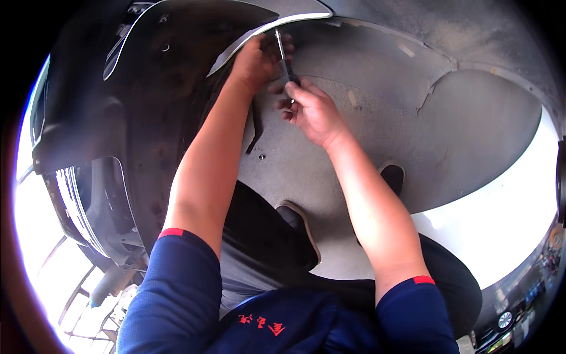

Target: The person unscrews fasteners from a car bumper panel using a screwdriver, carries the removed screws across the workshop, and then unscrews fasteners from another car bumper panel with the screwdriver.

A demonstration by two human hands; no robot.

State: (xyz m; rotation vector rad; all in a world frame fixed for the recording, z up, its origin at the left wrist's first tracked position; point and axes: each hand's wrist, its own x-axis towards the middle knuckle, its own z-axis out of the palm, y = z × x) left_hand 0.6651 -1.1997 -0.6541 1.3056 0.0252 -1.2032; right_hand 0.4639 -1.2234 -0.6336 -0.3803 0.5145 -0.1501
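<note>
The head view is showing a person crouching beside a dark car panel [159, 112], with both forearms reaching away from the body toward a pale strip [253, 36] that is curving along the panel's edge. The right hand [318, 113] is gripping a hand tool [286, 68], its fingers curling around the dark handle and its thumb pressing against it. The tool's shiny shaft is pointing away from the person, and its tip is sitting just beside the pale strip; it is probably touching something there, though the contact is too small to make out. The left hand [254, 64] is reaching up close to the same edge, just left of the shaft, with its fingers bending partly behind it. Those fingers are blurring, so I cannot tell whether they are holding anything. The person is wearing a blue shirt [177, 277] with red cuffs and dark trousers. Two dark shoes [298, 230] are resting on the grey floor [339, 253], below the hands in view.
</note>
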